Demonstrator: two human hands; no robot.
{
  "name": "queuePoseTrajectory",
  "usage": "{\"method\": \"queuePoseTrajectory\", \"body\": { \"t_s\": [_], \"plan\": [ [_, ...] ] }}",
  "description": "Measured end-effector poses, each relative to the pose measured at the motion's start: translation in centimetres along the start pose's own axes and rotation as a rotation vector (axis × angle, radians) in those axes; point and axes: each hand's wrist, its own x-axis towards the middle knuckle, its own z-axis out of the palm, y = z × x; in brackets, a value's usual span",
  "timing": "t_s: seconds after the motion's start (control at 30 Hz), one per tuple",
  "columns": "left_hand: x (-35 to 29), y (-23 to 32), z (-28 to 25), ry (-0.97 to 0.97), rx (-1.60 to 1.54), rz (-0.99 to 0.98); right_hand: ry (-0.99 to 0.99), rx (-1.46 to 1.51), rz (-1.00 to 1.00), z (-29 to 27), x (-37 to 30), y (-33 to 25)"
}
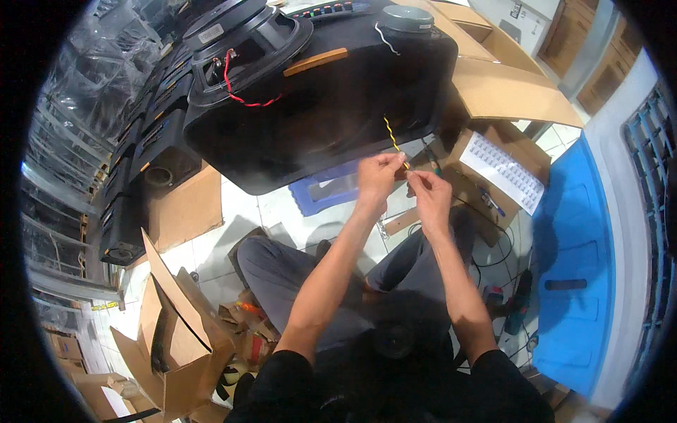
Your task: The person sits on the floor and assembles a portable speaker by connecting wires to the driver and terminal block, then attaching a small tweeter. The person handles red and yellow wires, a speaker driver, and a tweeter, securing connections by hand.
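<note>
A yellow-and-black twisted wire (391, 132) comes out of the front of a big black speaker cabinet (317, 141). My left hand (379, 178) pinches the wire below the cabinet's edge. Close beside it, the closed fingertips of my right hand (431, 197) are on the wire's end, which they mostly hide. On top of the cabinet, at the left, rests a large round speaker driver (243, 42) with a red wire (243, 103) hanging from it. A smaller grey round driver (407, 19) with a white wire lies at the right.
A wooden strip (316, 61) lies on the cabinet. Several black speaker boxes (166, 158) line the left. Open cardboard boxes (176, 345) stand lower left. At right are a printed white sheet (502, 169) on cardboard, a pen (493, 204), a power drill (518, 310) and a blue plastic panel (571, 247).
</note>
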Motion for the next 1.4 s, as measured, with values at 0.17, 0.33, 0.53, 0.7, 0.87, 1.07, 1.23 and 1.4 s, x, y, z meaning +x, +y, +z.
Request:
{"method": "queuePoseTrajectory", "body": {
  "t_s": [0.17,0.33,0.53,0.7,0.87,1.07,1.23,1.4],
  "plan": [
    [0.3,-0.1,0.2,0.014,0.018,0.048,0.064,-0.055,-0.075,0.1,0.8,-0.2],
    [0.1,0.6,-0.4,0.002,0.134,0.186,0.06,-0.316,-0.331,0.2,1.2,-0.4],
    [-0.1,1.1,0.0,0.195,0.569,0.34,0.254,-0.87,-0.845,0.9,0.7,-0.1],
    [0.0,0.2,0.2,0.102,-0.157,0.038,0.291,-0.76,-0.839,1.7,-0.5,0.3],
    [-0.2,0.3,-1.4,-0.002,-0.208,-0.021,0.206,-0.562,-0.811,0.1,-1.4,-0.7],
    [0.1,0.3,-1.7,-0.116,-0.221,-0.03,-0.01,-0.361,-0.48,-0.3,0.0,-1.6],
    [0.2,0.9,-2.8,-0.221,-0.148,-0.064,0.04,-0.418,-0.42,-1.0,1.2,-0.9],
    [0.6,3.0,-3.7,-0.137,0.531,0.176,0.045,-0.437,-0.347,-1.7,2.4,-0.2]
  ]
}}
